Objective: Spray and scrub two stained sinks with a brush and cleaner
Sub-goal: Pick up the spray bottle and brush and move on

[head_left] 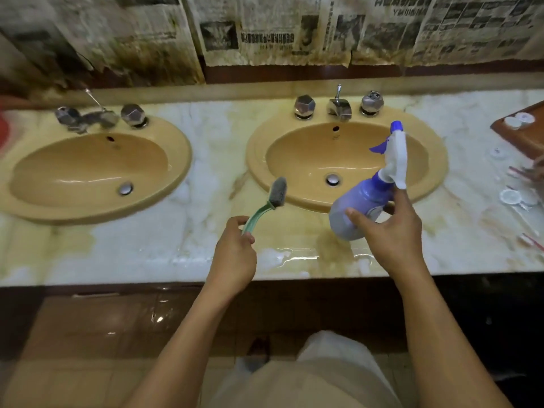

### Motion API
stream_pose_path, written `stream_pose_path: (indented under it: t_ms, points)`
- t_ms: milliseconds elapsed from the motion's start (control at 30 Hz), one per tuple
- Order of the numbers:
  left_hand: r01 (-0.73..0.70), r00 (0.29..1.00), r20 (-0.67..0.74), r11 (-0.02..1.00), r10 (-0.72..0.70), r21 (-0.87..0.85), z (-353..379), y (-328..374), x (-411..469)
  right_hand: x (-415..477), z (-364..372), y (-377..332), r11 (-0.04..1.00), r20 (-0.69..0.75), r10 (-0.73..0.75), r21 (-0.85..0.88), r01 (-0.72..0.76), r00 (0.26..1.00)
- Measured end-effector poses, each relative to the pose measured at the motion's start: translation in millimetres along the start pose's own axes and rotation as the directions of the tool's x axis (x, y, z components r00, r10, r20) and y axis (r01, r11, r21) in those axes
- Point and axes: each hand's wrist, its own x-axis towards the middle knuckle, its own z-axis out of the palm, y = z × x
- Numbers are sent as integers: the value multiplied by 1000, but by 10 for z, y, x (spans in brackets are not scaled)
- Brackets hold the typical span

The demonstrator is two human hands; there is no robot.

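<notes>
Two tan oval sinks are set in a stained marble counter, the left sink (88,169) and the right sink (347,160). My left hand (235,254) grips the green handle of a scrub brush (270,201), whose grey head points up over the right sink's front-left rim. My right hand (391,228) holds a tilted purple spray bottle (362,207) over the right sink's front rim. The thumb lies on the bottle's body and a finger reaches up to its white neck. Its white and blue spray head (396,148) is above the basin.
Chrome taps stand behind each sink, the left set (100,116) and the right set (338,106). A wooden tray (521,131) with white lids sits at the far right, with small items scattered around it. The counter's front edge (265,275) is wet. Newspaper covers the wall.
</notes>
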Motion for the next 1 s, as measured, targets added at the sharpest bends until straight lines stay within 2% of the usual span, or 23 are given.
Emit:
stream_pose_path:
  t_ms: [267, 533, 767, 867, 1000]
  points:
    - [141, 974, -158, 982, -160, -126, -186, -179, -148, 202, 450, -213, 994, 239, -102, 2, 105, 966]
    - [215, 877, -361, 930, -319, -298, -102, -291, -436, 288, 811, -340, 978, 510, -194, 36, 205, 838]
    - [203, 801, -461, 898, -382, -391, -418, -632, -734, 47, 1270, -578, 963, 602, -252, 79, 258, 757]
    - [221, 751, -508, 886, -421, -407, -769, -913, -871, -188, 1640, -743, 954, 652, -267, 75, 291, 709]
    - [187, 723, -538, 872, -433, -452, -1291, -1326, -970, -535, 2179, -988, 944, 683, -286, 82, 319, 672]
